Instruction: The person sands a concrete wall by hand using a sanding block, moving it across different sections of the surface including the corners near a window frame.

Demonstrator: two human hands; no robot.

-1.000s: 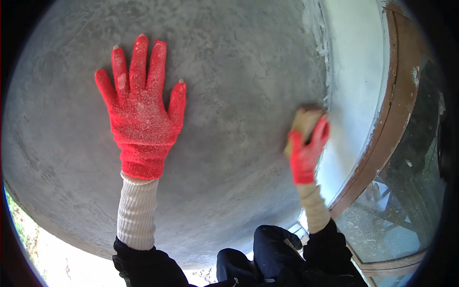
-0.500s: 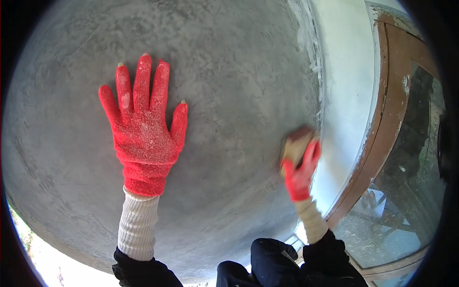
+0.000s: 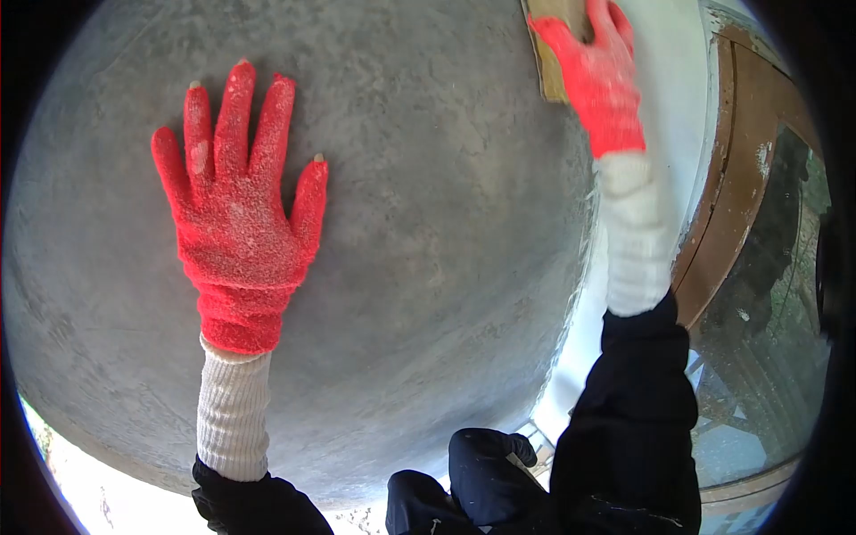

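My left hand [image 3: 234,214], in a dusty red glove with bare fingertips, lies flat on the grey plastered wall [image 3: 419,232] with its fingers spread. High at the wall's right edge, my right hand [image 3: 606,76], gloved in red, grips a tan sanding block [image 3: 551,71]. The block lies against the grey surface beside the white strip of wall. Part of it is hidden by the fingers, and its upper end is cut off by the frame.
At the right stands a brown wooden frame [image 3: 727,160] with a glass pane [image 3: 758,357]. A white wall strip [image 3: 673,98] runs between it and the grey wall. My dark-clothed knees [image 3: 481,468] show at the bottom; bright ground lies at lower left.
My right hand has moved up along the wall's right edge with the sanding block in it. My left hand stays flat on the wall, appearing slightly higher and further left in view.
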